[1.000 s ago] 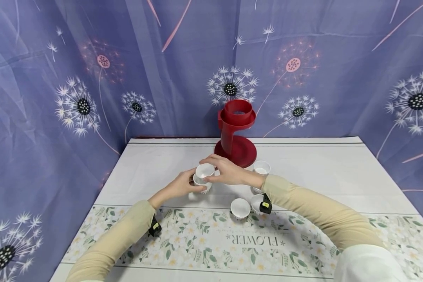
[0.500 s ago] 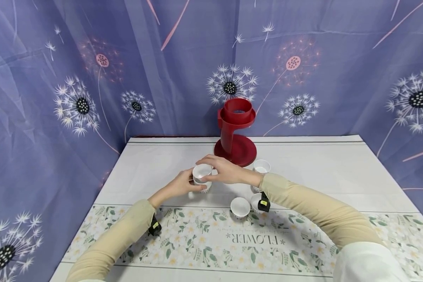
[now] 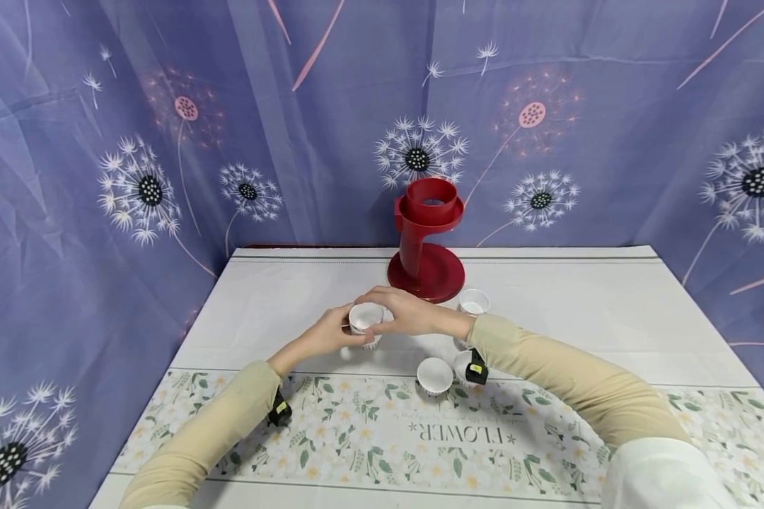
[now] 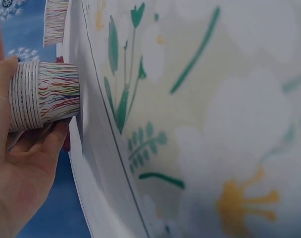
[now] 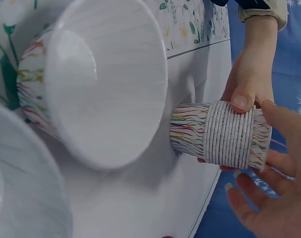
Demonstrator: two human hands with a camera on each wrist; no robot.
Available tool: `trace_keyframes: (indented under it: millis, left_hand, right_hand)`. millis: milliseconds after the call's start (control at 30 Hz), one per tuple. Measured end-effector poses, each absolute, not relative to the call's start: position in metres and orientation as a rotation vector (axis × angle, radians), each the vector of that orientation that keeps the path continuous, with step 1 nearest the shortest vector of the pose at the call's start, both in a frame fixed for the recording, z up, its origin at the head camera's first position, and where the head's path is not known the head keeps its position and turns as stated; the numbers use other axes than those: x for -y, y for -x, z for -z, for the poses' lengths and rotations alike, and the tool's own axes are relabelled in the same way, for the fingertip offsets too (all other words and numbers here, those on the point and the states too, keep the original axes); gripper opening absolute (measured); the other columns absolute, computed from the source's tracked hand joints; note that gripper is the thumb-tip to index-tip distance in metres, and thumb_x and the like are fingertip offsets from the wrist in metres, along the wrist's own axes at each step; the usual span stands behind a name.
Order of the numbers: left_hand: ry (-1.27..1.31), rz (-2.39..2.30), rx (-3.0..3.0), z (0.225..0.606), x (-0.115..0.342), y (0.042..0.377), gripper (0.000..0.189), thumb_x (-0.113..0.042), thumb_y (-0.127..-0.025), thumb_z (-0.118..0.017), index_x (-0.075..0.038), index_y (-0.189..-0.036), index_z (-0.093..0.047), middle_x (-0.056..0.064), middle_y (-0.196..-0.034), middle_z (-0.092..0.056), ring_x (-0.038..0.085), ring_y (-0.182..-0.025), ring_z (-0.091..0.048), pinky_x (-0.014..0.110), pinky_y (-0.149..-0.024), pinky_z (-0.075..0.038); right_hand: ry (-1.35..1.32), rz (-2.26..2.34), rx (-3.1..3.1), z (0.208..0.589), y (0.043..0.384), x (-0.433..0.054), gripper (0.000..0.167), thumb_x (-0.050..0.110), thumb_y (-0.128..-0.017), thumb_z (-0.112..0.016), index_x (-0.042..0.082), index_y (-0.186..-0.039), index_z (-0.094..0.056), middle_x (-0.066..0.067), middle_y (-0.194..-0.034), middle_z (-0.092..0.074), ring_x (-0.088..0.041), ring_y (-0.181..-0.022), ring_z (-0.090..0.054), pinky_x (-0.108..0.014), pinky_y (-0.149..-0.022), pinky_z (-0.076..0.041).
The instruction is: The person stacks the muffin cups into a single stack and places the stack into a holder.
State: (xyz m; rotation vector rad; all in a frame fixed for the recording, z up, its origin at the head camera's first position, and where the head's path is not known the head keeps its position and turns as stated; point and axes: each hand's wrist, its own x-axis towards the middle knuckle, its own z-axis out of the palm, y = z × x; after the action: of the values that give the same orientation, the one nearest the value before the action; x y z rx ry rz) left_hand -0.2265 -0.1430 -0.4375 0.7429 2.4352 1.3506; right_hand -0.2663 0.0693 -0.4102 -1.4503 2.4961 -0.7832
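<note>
A stack of nested paper cups [image 5: 229, 134], white inside with wavy coloured lines outside, stands upright on the table. My left hand [image 3: 326, 334] grips its left side, the thumb lying across the rims in the right wrist view. One more paper cup [image 3: 366, 317] sits at the top of the stack, partly inside it. Around that cup curl the thumb and fingers of my right hand [image 3: 407, 311]. In the left wrist view, my left hand [image 4: 31, 168] is on the stack, whose rims are closely packed.
Behind the hands stands a red stand [image 3: 412, 251] with a ring top and round base. Other paper cups lie to the right: one in front [image 3: 434, 375], one at the back [image 3: 474, 302], and others partly hidden by the right wrist. A curtain [image 3: 331, 141] backs the table.
My right hand has brought the top cup left and down into the stack, so less of it shows above. The left hand stays on the stack.
</note>
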Motion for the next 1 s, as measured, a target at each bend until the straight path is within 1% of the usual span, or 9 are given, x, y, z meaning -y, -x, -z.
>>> trace_keyframes:
  millis: [67, 133, 300, 500, 633, 733, 833, 900, 1000]
  left_hand:
    - [-0.753, -1.350, -2.431, 0.437, 0.143, 0.227, 0.062, -0.014, -0.088, -0.071, 0.003, -0.141, -0.044, 0.020, -0.114, -0.065, 0.024, -0.100, -0.066, 0.022, -0.078, -0.056]
    - [-0.749, -1.346, -2.431, 0.447, 0.145, 0.232, 0.063, -0.015, -0.088, -0.071, 0.001, -0.142, -0.043, 0.019, -0.112, -0.066, 0.021, -0.097, -0.066, 0.022, -0.076, -0.056]
    - [-0.738, -1.352, -2.435, 0.469, 0.148, 0.244, 0.061, -0.019, -0.087, -0.073, -0.004, -0.140, -0.046, 0.014, -0.110, -0.066, 0.017, -0.095, -0.066, 0.023, -0.075, -0.056]
    - [-0.765, -1.307, -2.466, 0.468, 0.148, 0.244, 0.056, -0.024, -0.087, -0.073, -0.004, -0.133, -0.049, 0.012, -0.109, -0.065, 0.014, -0.088, -0.065, 0.024, -0.072, -0.056]
    - [-0.779, -1.258, -2.515, 0.467, 0.148, 0.244, 0.058, -0.026, -0.087, -0.073, -0.005, -0.133, -0.046, 0.011, -0.109, -0.065, 0.012, -0.085, -0.063, 0.023, -0.069, -0.054]
    - [-0.766, -1.237, -2.545, 0.466, 0.147, 0.244, 0.061, -0.027, -0.086, -0.074, -0.007, -0.134, -0.042, 0.011, -0.108, -0.065, 0.013, -0.083, -0.062, 0.023, -0.068, -0.053]
    - [-0.755, -1.240, -2.557, 0.465, 0.147, 0.244, 0.066, -0.027, -0.084, -0.076, -0.008, -0.137, -0.041, 0.012, -0.113, -0.065, 0.017, -0.091, -0.065, 0.024, -0.074, -0.055]
    - [-0.764, -1.239, -2.557, 0.463, 0.147, 0.244, 0.070, -0.027, -0.083, -0.077, -0.009, -0.139, -0.041, 0.012, -0.120, -0.064, 0.021, -0.102, -0.065, 0.028, -0.082, -0.056]
    - [-0.801, -1.217, -2.565, 0.458, 0.147, 0.245, 0.074, -0.029, -0.082, -0.078, -0.009, -0.143, -0.041, 0.013, -0.131, -0.060, 0.027, -0.119, -0.060, 0.037, -0.096, -0.053]
  right_hand:
    - [1.448, 0.759, -2.498, 0.411, 0.266, -0.070, 0.055, 0.027, -0.087, -0.073, 0.003, -0.133, -0.056, -0.009, -0.129, -0.060, -0.022, -0.122, -0.055, -0.038, -0.106, -0.045]
    - [1.438, 0.741, -2.500, 0.411, 0.266, -0.070, 0.055, 0.027, -0.088, -0.072, 0.003, -0.134, -0.055, -0.010, -0.129, -0.059, -0.022, -0.122, -0.055, -0.038, -0.105, -0.046]
    - [1.404, 0.706, -2.502, 0.412, 0.266, -0.070, 0.055, 0.026, -0.089, -0.071, 0.002, -0.136, -0.053, -0.011, -0.130, -0.058, -0.023, -0.122, -0.054, -0.038, -0.105, -0.046]
    - [1.399, 0.697, -2.506, 0.411, 0.266, -0.070, 0.056, 0.026, -0.088, -0.072, 0.002, -0.136, -0.054, -0.011, -0.129, -0.059, -0.023, -0.121, -0.056, -0.037, -0.103, -0.048]
    - [1.399, 0.706, -2.508, 0.413, 0.268, -0.070, 0.057, 0.026, -0.088, -0.073, 0.002, -0.136, -0.054, -0.011, -0.130, -0.060, -0.022, -0.121, -0.057, -0.037, -0.103, -0.048]
    - [1.394, 0.712, -2.506, 0.413, 0.268, -0.071, 0.058, 0.026, -0.087, -0.073, 0.001, -0.136, -0.053, -0.011, -0.131, -0.060, -0.023, -0.121, -0.057, -0.037, -0.103, -0.048]
    - [1.378, 0.708, -2.505, 0.413, 0.268, -0.071, 0.060, 0.026, -0.087, -0.074, 0.001, -0.136, -0.053, -0.012, -0.133, -0.059, -0.024, -0.122, -0.057, -0.038, -0.103, -0.048]
    - [1.364, 0.701, -2.507, 0.413, 0.267, -0.070, 0.060, 0.027, -0.087, -0.074, 0.001, -0.136, -0.053, -0.012, -0.133, -0.059, -0.024, -0.122, -0.057, -0.038, -0.103, -0.048]
    - [1.344, 0.695, -2.514, 0.413, 0.267, -0.070, 0.058, 0.026, -0.087, -0.073, 0.002, -0.136, -0.053, -0.012, -0.133, -0.059, -0.024, -0.124, -0.056, -0.038, -0.105, -0.047]
